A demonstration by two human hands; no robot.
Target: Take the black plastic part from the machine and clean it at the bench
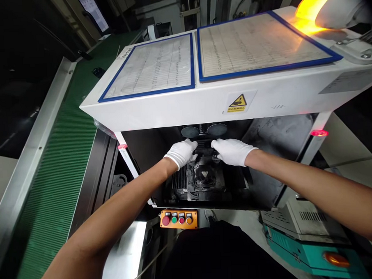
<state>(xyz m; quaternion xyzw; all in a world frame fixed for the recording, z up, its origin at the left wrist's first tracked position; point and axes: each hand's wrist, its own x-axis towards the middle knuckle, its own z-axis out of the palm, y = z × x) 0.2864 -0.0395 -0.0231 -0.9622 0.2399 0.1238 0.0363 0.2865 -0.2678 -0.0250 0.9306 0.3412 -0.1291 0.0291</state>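
Observation:
My left hand (182,153), in a white glove, reaches into the open front of a white machine cabinet (172,105). My right hand (232,151), gloved the same way, is level with it across a small gap. Fingers of both hands are bent over a dark mechanism (205,175) with a motor-like block. Whatever lies between the fingertips is too small and dark to make out. Just behind the hands are two round grey discs, one on the left (190,132) and one on the right (217,130).
A green ribbed conveyor (63,153) runs along the left. An orange button box (179,219) sits below the opening. Blue-framed sheets (152,67) lie on the cabinet top, with a glowing orange lamp (316,8) at its right. A teal and grey machine (314,249) stands lower right.

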